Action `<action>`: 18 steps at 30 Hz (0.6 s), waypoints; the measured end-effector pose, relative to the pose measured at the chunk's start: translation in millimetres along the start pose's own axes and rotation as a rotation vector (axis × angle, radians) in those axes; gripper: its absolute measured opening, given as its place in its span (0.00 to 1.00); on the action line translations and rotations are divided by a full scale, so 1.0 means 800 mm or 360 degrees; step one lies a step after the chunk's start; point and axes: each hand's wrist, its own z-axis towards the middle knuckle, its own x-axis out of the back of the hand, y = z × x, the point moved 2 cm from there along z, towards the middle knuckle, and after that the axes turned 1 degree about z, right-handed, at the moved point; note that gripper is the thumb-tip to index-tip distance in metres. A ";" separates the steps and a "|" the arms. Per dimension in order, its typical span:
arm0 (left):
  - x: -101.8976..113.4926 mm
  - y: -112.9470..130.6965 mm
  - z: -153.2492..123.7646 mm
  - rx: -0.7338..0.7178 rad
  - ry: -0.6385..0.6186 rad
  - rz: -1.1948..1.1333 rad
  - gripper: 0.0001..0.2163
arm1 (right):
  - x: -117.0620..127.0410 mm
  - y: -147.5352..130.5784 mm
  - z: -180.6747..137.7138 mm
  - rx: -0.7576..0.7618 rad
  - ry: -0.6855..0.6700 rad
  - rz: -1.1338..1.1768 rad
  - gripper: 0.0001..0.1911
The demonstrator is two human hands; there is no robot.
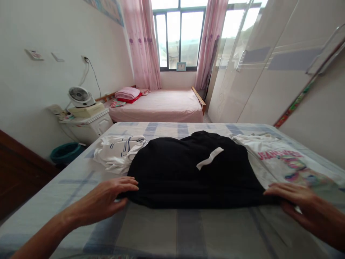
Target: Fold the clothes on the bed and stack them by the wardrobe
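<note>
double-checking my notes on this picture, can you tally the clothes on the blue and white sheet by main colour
Black: 1 (black garment, held by the left hand and right hand)
White: 2 (dark-striped garment, pink-lettered garment)
Total: 3 visible

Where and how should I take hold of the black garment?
Probably by the two near corners of the black garment, coming from the near side: its near edge lies fairly straight and wide, and the left hand and right hand grip its ends. The far edge is humped, with white cloth and a printed shirt at its sides, so it looks less handy.
</note>
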 end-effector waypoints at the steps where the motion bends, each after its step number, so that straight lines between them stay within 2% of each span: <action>1: -0.002 -0.008 0.003 0.0067 -0.0014 -0.0063 0.16 | -0.009 0.000 -0.005 0.0020 -0.0039 0.0044 0.21; 3: -0.001 -0.034 0.017 0.0268 0.0222 -0.0003 0.19 | -0.018 -0.001 -0.004 0.0007 -0.0006 0.0090 0.24; 5: 0.003 -0.071 0.034 0.0544 0.0574 0.0299 0.28 | -0.021 -0.002 0.008 -0.0057 0.0086 0.0062 0.22; 6: 0.002 -0.091 0.043 0.0685 0.0670 0.0460 0.32 | -0.021 -0.003 0.016 -0.0086 0.0128 0.0035 0.20; 8: -0.006 -0.130 0.058 0.0888 0.0643 0.0638 0.35 | -0.025 -0.004 0.032 -0.0112 0.0159 0.0008 0.16; 10: -0.014 -0.158 0.068 0.0963 0.0516 0.0648 0.27 | -0.033 -0.004 0.045 -0.0118 0.0131 0.0024 0.14; 12: -0.013 -0.174 0.074 0.0970 0.0474 0.0648 0.19 | -0.043 -0.003 0.054 -0.0141 0.0069 0.0051 0.14; 14: 0.001 -0.181 0.074 0.1015 0.0549 0.0694 0.16 | -0.051 -0.002 0.061 -0.0163 0.0021 0.0069 0.14; 18: 0.040 -0.193 0.061 0.1202 0.0765 0.0872 0.19 | -0.057 -0.011 0.080 -0.0169 0.0020 0.0075 0.15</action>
